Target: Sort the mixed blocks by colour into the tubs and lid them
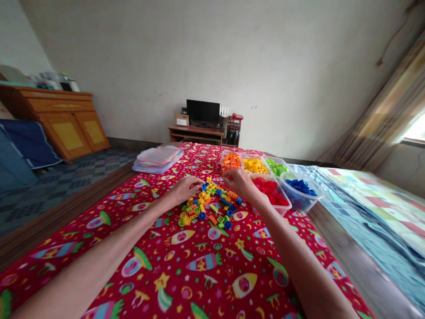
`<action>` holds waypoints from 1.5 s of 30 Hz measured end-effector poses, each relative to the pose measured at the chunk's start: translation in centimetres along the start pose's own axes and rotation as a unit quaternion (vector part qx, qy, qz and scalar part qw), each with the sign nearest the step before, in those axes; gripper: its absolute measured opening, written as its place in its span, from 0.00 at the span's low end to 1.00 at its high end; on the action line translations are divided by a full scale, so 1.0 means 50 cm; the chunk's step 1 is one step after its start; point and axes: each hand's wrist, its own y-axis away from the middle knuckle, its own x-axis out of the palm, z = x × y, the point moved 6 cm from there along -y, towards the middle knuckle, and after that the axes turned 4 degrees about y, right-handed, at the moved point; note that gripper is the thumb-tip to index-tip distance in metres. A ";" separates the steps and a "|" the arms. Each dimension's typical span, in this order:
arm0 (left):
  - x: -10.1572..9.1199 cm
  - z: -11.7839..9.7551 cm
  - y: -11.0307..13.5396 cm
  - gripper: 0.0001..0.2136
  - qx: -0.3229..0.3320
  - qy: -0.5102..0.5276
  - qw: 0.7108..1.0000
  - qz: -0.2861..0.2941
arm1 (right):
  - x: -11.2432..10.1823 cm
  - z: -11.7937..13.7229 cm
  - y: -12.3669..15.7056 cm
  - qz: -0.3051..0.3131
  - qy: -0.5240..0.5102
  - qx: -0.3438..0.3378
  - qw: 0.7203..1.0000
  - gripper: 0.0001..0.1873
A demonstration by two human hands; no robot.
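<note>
A loose pile of toy building blocks point(202, 201) in yellow, green, blue and orange lies on the red patterned cloth point(186, 274). My left hand point(186, 189) is at the pile's upper left edge, its curved fingertips closed at a blue building block point(204, 186). Over the pile's upper right side, my right hand point(241, 183) has its fingers drawn together in a pinch. Whatever those fingers may hold is hidden. Just beyond my right hand stand plastic tubs of sorted blocks: orange point(231, 160), yellow point(255, 165), green point(276, 167), red point(269, 191) and blue point(301, 188).
Stacked plastic lids point(158, 158) lie at the table's far left. A bed point(375, 212) with a light blue cover adjoins the right side. Farther back, a monitor point(202, 111) stands on a desk against the wall. A wooden cabinet point(66, 124) is at left.
</note>
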 end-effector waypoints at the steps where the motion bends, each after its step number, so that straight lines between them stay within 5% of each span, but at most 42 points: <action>1: 0.003 -0.007 -0.002 0.12 0.009 0.000 1.000 0.016 | 0.009 0.008 0.004 0.022 0.009 -0.009 1.000 0.12; 13: 0.068 0.011 0.010 0.11 0.070 -0.030 0.990 0.120 | 0.057 -0.001 0.022 0.111 0.120 -0.005 0.987 0.14; 21: 0.063 0.000 0.008 0.07 0.029 -0.041 0.996 0.067 | 0.077 0.006 0.026 0.118 0.140 -0.017 0.983 0.15; 28: 0.043 0.057 -0.012 0.16 -0.081 0.178 0.981 0.022 | 0.088 0.012 0.027 0.116 0.120 -0.022 0.986 0.14; 35: 0.015 0.065 -0.009 0.16 -0.115 0.226 0.967 -0.029 | 0.112 0.044 0.029 0.081 0.056 -0.075 0.992 0.12; 39: -0.001 0.078 0.006 0.13 -0.176 0.341 0.920 -0.085 | 0.149 0.069 0.033 0.077 0.015 -0.170 0.982 0.10; 45: 0.017 0.091 0.018 0.05 -0.303 0.523 0.787 -0.121 | 0.192 0.098 0.034 0.114 0.094 -0.241 0.959 0.13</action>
